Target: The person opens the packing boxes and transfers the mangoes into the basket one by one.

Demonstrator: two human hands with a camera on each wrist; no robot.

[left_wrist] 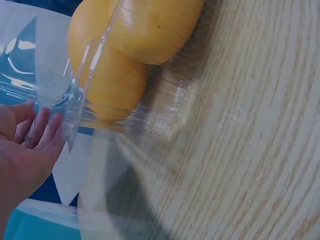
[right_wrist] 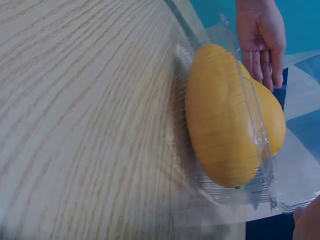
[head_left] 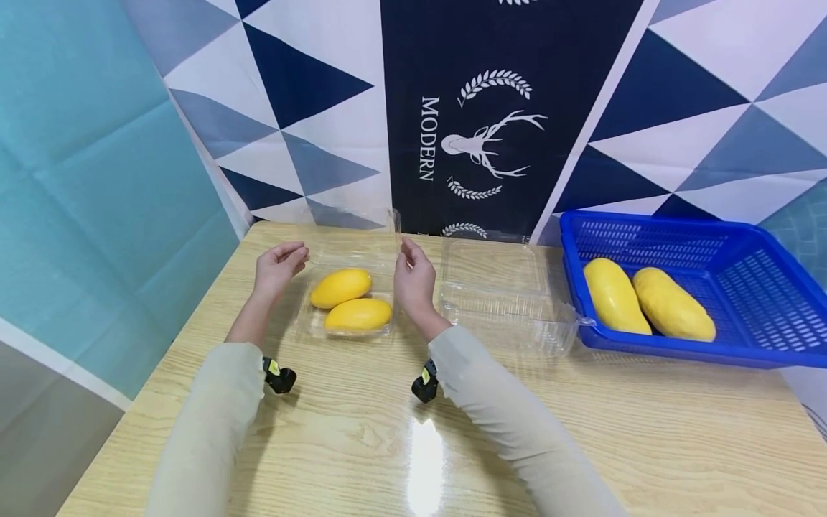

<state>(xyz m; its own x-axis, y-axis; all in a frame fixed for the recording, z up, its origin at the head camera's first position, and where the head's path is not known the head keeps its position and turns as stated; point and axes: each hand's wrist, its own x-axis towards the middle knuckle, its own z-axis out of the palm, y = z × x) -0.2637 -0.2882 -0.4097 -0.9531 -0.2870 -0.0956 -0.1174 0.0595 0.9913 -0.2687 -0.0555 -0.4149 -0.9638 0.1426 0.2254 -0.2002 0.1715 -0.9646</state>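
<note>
Two yellow mango-like fruits point(head_left: 358, 316) point(right_wrist: 222, 115) lie side by side in a clear plastic container point(head_left: 313, 327), whose hinged lid point(head_left: 349, 244) stands raised at the back. At the container's left, my left hand point(head_left: 274, 271) has relaxed, slightly bent fingers, with fingertips close to the clear rim in the left wrist view; contact is hard to tell. My right hand point(head_left: 416, 280) is at the right edge of the lid, fingers pointing up and away; only part of this hand point(right_wrist: 307, 222) shows in the right wrist view, at the lower right corner.
Right of my right hand stands another clear container point(head_left: 497, 316) with its lid up. Beside it, a blue basket point(head_left: 736, 352) holds two larger yellow fruits point(head_left: 614, 294). A patterned cloth point(head_left: 323, 93) hangs behind the wooden table point(head_left: 349, 445), with a teal cloth on the left.
</note>
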